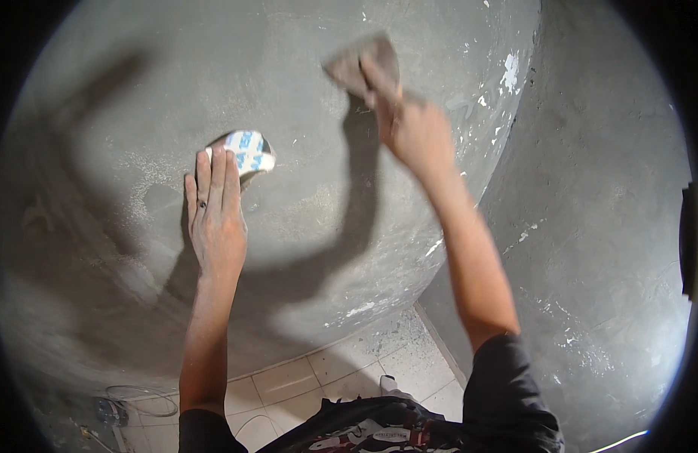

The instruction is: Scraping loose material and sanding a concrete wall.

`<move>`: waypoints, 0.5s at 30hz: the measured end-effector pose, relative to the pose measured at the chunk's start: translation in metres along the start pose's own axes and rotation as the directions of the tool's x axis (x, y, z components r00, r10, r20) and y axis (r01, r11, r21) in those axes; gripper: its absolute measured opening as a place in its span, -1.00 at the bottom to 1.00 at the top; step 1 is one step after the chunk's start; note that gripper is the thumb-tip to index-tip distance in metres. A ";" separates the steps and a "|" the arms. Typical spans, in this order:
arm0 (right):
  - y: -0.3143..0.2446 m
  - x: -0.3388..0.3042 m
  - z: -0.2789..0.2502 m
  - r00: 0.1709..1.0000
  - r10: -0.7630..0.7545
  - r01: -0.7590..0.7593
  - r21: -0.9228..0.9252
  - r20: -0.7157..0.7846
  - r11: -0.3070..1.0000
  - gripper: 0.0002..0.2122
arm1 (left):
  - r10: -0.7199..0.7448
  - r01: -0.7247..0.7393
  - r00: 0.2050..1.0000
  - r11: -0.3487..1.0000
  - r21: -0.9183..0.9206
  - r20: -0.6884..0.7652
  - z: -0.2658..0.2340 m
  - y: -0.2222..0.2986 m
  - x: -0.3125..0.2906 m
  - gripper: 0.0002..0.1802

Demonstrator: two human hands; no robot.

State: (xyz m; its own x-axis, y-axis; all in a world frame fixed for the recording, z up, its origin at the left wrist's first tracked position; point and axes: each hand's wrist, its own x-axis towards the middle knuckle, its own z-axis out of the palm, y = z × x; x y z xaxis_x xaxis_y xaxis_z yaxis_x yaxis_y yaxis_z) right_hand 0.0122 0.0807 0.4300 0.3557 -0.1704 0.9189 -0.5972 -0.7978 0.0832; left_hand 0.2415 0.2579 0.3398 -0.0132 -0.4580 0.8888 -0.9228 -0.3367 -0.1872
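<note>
My left hand (219, 223) lies along the grey wall (296, 98) with its fingers stretched upward over a piece of sandpaper (252, 153). The white backing with blue print shows past the fingertips, and a dark edge curls around it; the thumb is mostly hidden. Higher up and to the right, my right hand (421, 136) is closed around the handle of a putty knife (356, 68). One finger reaches along its wide, dull blade, which is at the wall surface. Slight blur covers the blade and this hand, so I cannot tell how firmly the edge touches.
Another grey wall (590, 181) meets this one at a corner on the right. White patches mark both walls. Below is a light tiled floor (289, 381) with debris near the corner. A looped cable (149, 400) lies at the lower left, and a dark object (690, 241) sits at the right edge.
</note>
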 end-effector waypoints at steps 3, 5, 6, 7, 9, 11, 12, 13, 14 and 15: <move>0.016 0.042 -0.018 0.997 -0.052 0.054 -0.052 0.051 0.997 -0.55 | -0.047 0.047 0.999 0.999 -0.007 -0.002 -0.002 0.007 0.008 -0.30; 0.031 0.026 -0.024 0.987 -0.112 0.125 -0.107 0.118 0.986 -0.55 | -0.073 0.073 0.997 0.997 0.024 0.003 -0.002 0.002 0.006 -0.31; 0.041 0.007 -0.024 0.986 -0.123 0.134 -0.099 0.113 0.986 -0.55 | -0.053 0.053 0.999 0.998 0.021 0.008 -0.002 -0.002 0.003 -0.32; 0.054 -0.019 -0.024 0.978 -0.053 0.076 -0.105 0.200 0.992 -0.56 | -0.036 0.036 0.999 0.999 0.014 0.010 -0.002 -0.003 0.001 -0.32; 0.061 -0.028 -0.020 0.958 0.003 0.027 -0.102 0.285 0.994 -0.57 | -0.013 0.013 1.000 1.000 0.007 -0.012 0.003 -0.002 0.002 -0.29; 0.051 -0.016 -0.023 0.962 -0.043 0.072 -0.100 0.269 0.992 -0.56 | 0.020 -0.021 1.000 1.000 -0.017 -0.017 0.007 0.002 0.005 -0.26; 0.042 -0.001 -0.018 0.963 -0.042 0.070 -0.096 0.267 0.993 -0.56 | 0.023 -0.023 1.000 1.000 -0.013 -0.016 0.008 0.004 0.006 -0.26; 0.027 0.022 -0.012 0.969 -0.146 0.165 -0.083 0.198 0.983 -0.54 | 0.001 -0.001 0.999 1.000 0.008 -0.032 0.008 0.005 0.008 -0.27; 0.021 0.032 -0.010 0.959 -0.249 0.260 -0.073 0.135 0.963 -0.53 | -0.023 0.024 0.999 0.999 0.027 -0.041 0.006 0.007 0.007 -0.28; 0.023 0.027 -0.015 0.959 -0.245 0.256 -0.066 0.141 0.964 -0.53 | -0.023 0.024 0.999 0.999 0.027 -0.031 0.003 0.008 0.003 -0.28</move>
State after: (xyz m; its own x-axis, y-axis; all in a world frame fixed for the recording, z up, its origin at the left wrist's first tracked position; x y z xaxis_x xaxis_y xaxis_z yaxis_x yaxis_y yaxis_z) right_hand -0.0026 0.0662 0.4619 0.5891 -0.0496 0.8065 -0.5324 -0.7746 0.3413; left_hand 0.2349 0.2507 0.3399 -0.0040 -0.4248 0.9053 -0.9122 -0.3694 -0.1774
